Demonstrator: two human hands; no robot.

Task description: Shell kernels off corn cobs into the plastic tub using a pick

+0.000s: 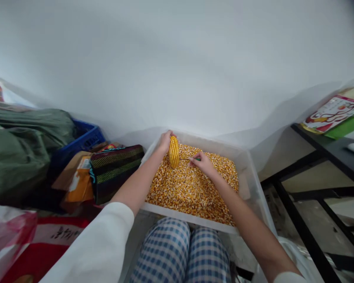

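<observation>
The ear of yellow corn point(174, 152) stood nearly upright over the back left part of a big clear plastic tub point(255, 184). The left hand point(165, 142) gripped it near its top, with that arm reaching straight forward out of a white sleeve point(97, 243). The right hand point(203, 162) pinched a thin tool with a green handle point(198, 159), its arm slanting in from the lower right. The tool's thin rod pointed left at the ear's side; whether it touched could not be told. Loose corn kernels point(191, 192) covered most of the tub's bottom, under both hands. Blue checked trousers point(165, 251) showed just in front of the tub.

To the left lay a striped mesh bag point(118, 169), an orange box point(81, 186) and a red bag point(59, 232) with dark writing too blurry to read. Green cloth point(23, 145) lay over a blue crate point(90, 135). To the right, a packet point(333, 114) with a bright picture sat on a black shelf point(321, 143); its words were too small to read.
</observation>
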